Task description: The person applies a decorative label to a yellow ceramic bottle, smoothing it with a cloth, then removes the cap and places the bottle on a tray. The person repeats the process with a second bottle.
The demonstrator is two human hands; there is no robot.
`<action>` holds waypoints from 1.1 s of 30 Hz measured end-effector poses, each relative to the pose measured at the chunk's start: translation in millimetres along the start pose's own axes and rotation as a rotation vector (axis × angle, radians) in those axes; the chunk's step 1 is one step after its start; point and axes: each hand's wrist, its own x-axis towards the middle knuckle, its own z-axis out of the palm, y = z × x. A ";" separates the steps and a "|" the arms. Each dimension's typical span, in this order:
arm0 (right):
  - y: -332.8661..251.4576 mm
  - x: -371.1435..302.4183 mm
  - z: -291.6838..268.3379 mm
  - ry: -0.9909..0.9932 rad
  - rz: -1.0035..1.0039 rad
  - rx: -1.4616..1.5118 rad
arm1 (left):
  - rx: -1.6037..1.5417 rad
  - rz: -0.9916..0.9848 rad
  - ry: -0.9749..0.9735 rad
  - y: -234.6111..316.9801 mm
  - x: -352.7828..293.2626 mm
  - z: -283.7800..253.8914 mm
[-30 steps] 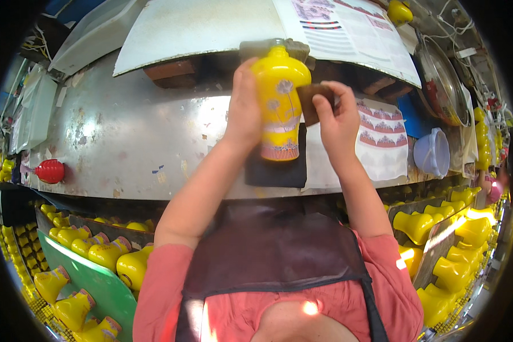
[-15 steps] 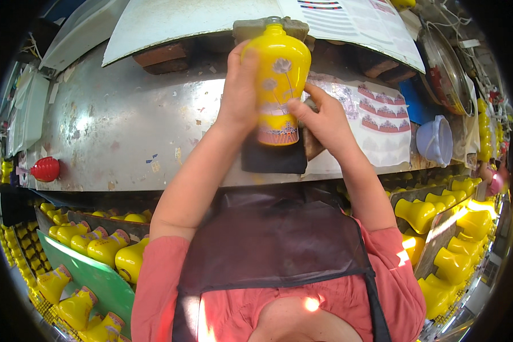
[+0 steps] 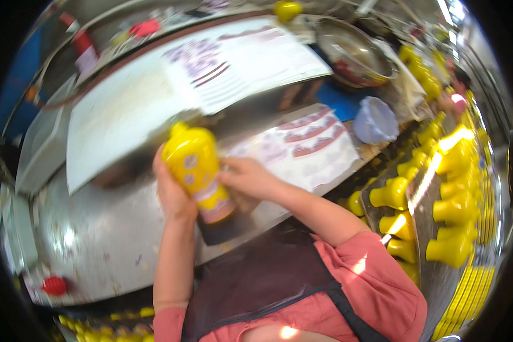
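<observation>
Far left of the yellow vase [image 3: 195, 162], red container [image 3: 55, 285]: sits near the edge of the metal desk [image 3: 91, 239], well apart from the hands.
At the vase's left side, left hand [image 3: 174, 191]: grips the body, as it did half a second ago.
Vase itself: slants between both hands, decorated side up, neck pointing away; the head view has just swung round, which accounts for at least part of the slant.
Below the vase's base, dark cloth [image 3: 216, 235]: partly hidden; contact cannot be told.
At the vase's right side, right hand [image 3: 248, 178]: fingertips meet the body; blur hides whether it still has the brown piece seen there a second ago. Both hands staying on suggests handling of the decorated face carries on unbroken.
Right of the vase, printed sheet [image 3: 319, 139]: lies flat.
Farther right of the vase, lavender bucket [image 3: 376, 121]: stands beyond the sheet.
</observation>
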 end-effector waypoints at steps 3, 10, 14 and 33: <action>4.2 -3.3 -11.1 -0.006 0.029 -0.076 | 0.099 0.108 -0.069 8.5 -12.1 11.1; -26.6 -24.5 -3.9 0.289 -0.358 -0.054 | 0.198 0.125 -0.110 16.6 -19.1 15.5; -50.0 -20.8 4.5 0.171 -0.582 -0.363 | 0.149 0.129 -0.145 19.6 -20.9 20.4; -109.3 47.0 -33.1 0.158 -0.659 -0.518 | 0.774 0.465 0.043 13.1 -13.6 10.8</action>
